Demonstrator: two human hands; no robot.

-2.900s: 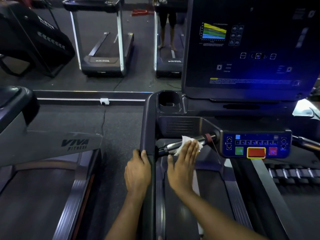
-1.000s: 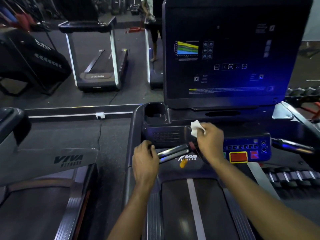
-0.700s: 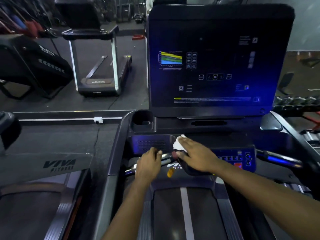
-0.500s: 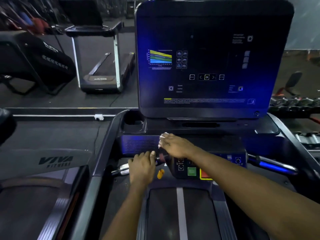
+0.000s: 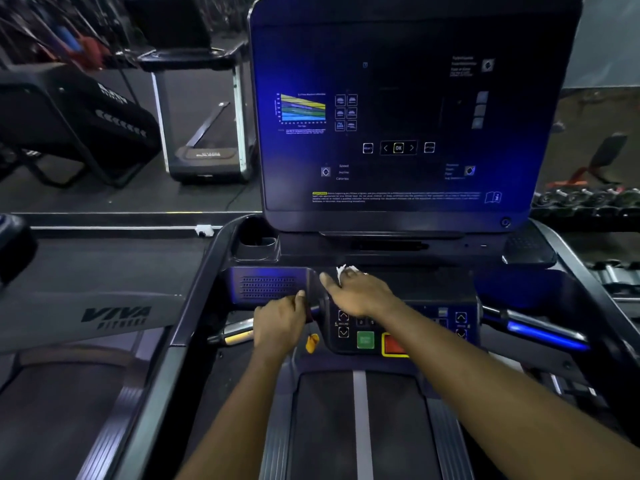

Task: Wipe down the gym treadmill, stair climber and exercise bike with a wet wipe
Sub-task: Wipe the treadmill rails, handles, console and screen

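The wet wipe (image 5: 346, 270), soft, limp and probably slick, lies bunched on the treadmill's (image 5: 194, 306) console ledge (image 5: 426, 282) below the screen (image 5: 398, 116), pressed under the right hand's (image 5: 360, 296) nearly straight fingers (image 5: 327, 279); flat pressure likely controls it best. The left hand's (image 5: 280, 323) fingers curl round the left handlebar (image 5: 235, 332).

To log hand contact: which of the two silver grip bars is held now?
The left grip bar, below the speaker grille: the left hand curls round it. The right grip bar, lit blue, has no hand on it.
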